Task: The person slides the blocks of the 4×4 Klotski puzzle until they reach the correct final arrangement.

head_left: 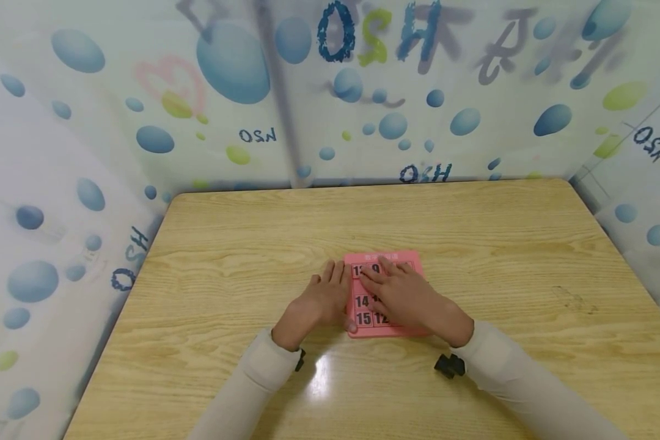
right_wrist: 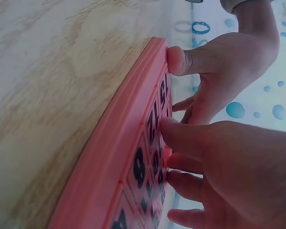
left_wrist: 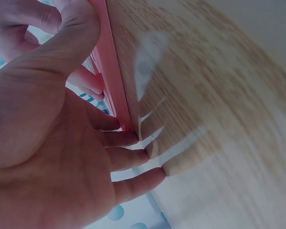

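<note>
A pink sliding number puzzle (head_left: 364, 309) lies flat on the wooden table, its tiles printed with black numbers such as 14, 15 and 12. My left hand (head_left: 326, 300) rests along its left side with fingers extended; in the left wrist view those fingertips (left_wrist: 142, 183) touch the tabletop and the frame's side. The left thumb (right_wrist: 177, 61) lies on the near left corner. Over the tiles spreads my right hand (head_left: 409, 297), its thumb and fingertips touching the face. It covers much of the middle and right of the puzzle, so several numbers there are hidden.
The light wooden table (head_left: 242, 244) reaches back to a curtain-like wall (head_left: 319, 122) printed with blue and green drops. A dark clip-like piece (head_left: 450, 365) sits under the right wrist. Dark marks (head_left: 577, 299) show on the table at right.
</note>
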### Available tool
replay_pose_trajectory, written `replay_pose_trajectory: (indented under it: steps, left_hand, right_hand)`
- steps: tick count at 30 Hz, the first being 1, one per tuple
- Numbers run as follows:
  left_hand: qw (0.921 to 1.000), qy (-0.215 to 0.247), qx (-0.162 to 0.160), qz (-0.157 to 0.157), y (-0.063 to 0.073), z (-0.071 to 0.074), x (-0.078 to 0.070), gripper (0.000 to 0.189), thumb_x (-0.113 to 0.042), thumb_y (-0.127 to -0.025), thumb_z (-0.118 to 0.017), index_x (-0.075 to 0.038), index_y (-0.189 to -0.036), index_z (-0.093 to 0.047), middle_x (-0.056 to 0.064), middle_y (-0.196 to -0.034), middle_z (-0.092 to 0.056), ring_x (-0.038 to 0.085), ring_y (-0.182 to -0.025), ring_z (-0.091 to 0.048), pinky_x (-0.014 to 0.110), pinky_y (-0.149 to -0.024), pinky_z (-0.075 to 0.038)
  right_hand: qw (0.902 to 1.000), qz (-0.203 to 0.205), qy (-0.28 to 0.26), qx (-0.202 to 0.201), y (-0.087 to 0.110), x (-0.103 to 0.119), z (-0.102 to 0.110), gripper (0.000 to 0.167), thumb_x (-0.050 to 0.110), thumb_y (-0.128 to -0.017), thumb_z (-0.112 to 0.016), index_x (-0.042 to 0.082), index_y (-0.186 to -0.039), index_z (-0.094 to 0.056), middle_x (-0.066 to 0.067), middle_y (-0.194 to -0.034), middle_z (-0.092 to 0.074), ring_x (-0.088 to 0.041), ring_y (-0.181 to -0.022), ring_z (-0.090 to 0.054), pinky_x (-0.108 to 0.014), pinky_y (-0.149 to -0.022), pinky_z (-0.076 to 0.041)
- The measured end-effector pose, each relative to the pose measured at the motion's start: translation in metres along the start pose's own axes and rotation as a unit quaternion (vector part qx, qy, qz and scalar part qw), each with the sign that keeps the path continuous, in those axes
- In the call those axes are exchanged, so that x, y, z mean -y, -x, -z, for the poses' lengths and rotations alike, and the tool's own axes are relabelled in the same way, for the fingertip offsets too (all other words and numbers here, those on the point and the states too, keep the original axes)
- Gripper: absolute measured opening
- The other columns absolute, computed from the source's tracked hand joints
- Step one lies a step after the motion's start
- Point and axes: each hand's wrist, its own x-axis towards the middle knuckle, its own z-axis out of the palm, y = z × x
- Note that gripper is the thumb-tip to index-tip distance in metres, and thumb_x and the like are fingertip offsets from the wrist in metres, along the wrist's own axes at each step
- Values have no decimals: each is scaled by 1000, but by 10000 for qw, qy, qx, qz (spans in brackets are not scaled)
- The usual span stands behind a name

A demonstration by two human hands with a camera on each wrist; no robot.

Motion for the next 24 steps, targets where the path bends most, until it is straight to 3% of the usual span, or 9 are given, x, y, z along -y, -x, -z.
replay_pose_trajectory:
  steps: [24]
  left_hand:
    - [10000,5,-32,37,-2,-1,0,123,-55,-78,-76,-2,-159,-1,19,-166,2,35,-153,1,51,-122,-19]
  right_hand:
    - [9999,64,-37,111,5,8,1,52,42,-102,-50,14,-146,-52,-4,-151,-48,-40,-144,-35,-60,-114,-32]
